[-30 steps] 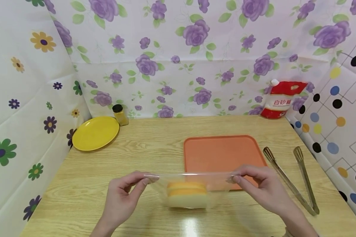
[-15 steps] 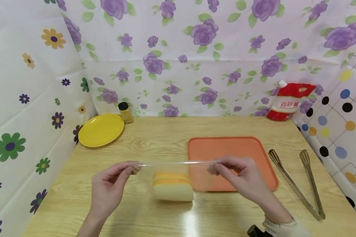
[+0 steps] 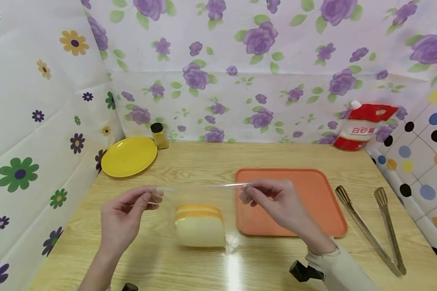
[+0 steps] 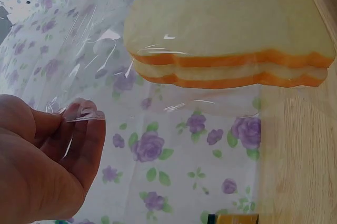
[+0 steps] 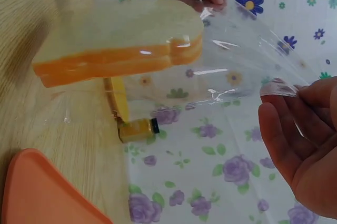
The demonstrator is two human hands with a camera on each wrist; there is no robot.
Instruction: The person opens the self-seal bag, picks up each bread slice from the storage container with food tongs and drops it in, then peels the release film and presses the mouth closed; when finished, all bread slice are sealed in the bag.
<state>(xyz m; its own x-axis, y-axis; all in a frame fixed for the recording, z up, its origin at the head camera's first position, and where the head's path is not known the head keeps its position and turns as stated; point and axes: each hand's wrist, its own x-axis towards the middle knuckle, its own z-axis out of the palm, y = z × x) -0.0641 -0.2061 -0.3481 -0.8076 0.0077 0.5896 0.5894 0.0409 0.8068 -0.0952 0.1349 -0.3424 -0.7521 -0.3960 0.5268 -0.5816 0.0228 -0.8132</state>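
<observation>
Two bread slices (image 3: 200,230) stand stacked inside a clear plastic bag (image 4: 174,103), low over the wooden table in the head view. My left hand (image 3: 121,216) pinches the bag's top left corner between thumb and fingers. At the opposite corner, my right hand (image 3: 276,202) pinches the same edge, so the bag's mouth is drawn into a straight line between both hands. In the right wrist view the clear film runs from the bread (image 5: 121,34) to the fingers (image 5: 279,124).
An orange tray (image 3: 291,230) lies right of the bread, partly under my right hand, with metal tongs (image 3: 371,234) beside it. Further back are a yellow plate (image 3: 129,157), a small black-capped jar (image 3: 160,137) and a red and white pouch (image 3: 362,127). Patterned cloth walls border the table.
Both hands have moved up and to the left in the head view, carrying the bag's edge with them. The bread has shifted left, away from the tray, and the head view has turned slightly.
</observation>
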